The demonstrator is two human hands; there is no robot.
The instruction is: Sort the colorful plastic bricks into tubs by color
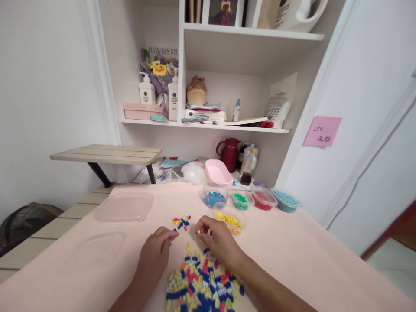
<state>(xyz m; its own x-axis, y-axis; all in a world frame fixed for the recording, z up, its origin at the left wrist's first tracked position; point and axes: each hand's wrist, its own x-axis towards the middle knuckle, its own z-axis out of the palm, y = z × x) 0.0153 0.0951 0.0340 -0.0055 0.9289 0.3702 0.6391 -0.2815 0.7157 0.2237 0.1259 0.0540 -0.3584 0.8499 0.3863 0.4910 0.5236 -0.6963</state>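
My right hand [218, 239] pinches a tiny yellow brick-like piece [198, 232] between thumb and fingertips, above the pink-covered table. To its left, my left hand [155, 252] is closed, fingers together. A dark blue piece shows right at its fingertips; whether it is gripped or lies behind them I cannot make out. Between and beyond both hands sits a small cluster of mixed pieces [183, 223]. Closer to me spreads a large loose pile of blue, yellow, pink, white and orange pieces [203, 281]. A clear tub of yellow pieces [230, 219] stands just behind my right hand.
Farther back are clear tubs of blue [214, 198], green [240, 199], red [264, 199] and light blue pieces [286, 200]. A pink container [218, 172] and a red jug [230, 154] stand behind them. Transparent lids [125, 207] lie left. Shelves [234, 125] rise above the table's back.
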